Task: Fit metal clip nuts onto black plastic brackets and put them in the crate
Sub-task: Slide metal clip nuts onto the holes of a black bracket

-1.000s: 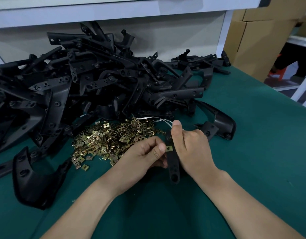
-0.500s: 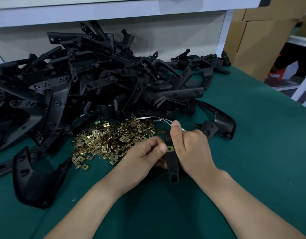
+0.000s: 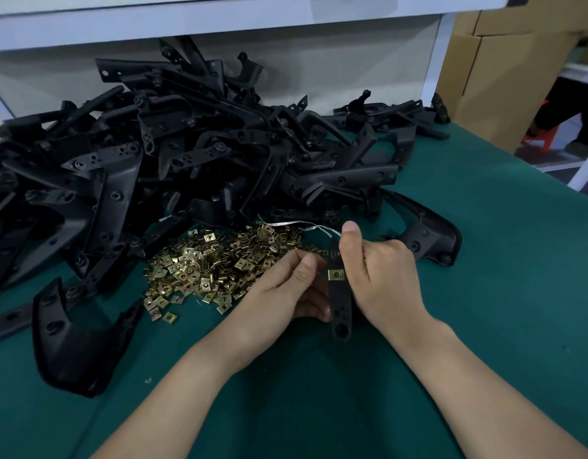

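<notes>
The right hand [image 3: 382, 276] grasps a flat, elongated black plastic bracket [image 3: 339, 303], thumb raised along its upper end. One brass-coloured clip nut [image 3: 335, 274] sits clamped across the bracket's middle, between the two hands. The left hand [image 3: 286, 289] has its fingers curled against the bracket's left edge; whether it actually grips cannot be told. Left of that hand lies a loose pile of clip nuts [image 3: 213, 263], small, square and shiny. Beyond both hands a heap of brackets [image 3: 186, 167], matte black, covers the green table [image 3: 484, 293]. Closed cardboard boxes [image 3: 501, 77] stand beyond the right hand.
</notes>
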A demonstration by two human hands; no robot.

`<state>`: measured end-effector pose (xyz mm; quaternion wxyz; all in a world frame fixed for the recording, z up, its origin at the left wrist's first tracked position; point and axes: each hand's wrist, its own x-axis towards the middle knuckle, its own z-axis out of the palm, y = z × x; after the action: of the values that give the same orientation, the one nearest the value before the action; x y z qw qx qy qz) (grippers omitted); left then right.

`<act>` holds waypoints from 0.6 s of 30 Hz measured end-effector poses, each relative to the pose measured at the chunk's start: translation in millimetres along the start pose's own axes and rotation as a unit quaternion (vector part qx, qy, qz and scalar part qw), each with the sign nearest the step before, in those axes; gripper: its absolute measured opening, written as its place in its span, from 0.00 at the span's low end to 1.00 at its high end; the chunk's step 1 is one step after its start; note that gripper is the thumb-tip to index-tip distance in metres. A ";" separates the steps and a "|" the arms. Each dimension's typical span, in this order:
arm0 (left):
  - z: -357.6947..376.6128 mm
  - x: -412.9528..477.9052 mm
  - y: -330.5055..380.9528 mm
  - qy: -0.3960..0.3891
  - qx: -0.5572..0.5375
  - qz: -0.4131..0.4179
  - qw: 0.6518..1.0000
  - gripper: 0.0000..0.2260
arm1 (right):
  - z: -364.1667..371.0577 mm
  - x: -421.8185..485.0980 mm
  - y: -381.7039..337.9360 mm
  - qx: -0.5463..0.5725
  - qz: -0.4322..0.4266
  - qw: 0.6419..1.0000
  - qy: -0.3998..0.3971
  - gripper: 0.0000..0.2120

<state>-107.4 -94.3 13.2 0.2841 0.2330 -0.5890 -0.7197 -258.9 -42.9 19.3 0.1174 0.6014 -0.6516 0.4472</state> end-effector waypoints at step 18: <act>9.4 -8.2 12.7 -0.017 0.096 0.031 0.995 0.08 | 8.3 -4.1 -1.3 0.055 0.052 0.997 -0.033 0.28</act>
<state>-106.0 -83.8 27.5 0.2730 0.2285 -0.6669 -0.6547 -253.6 -45.9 12.3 0.0387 0.5870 -0.6597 0.4678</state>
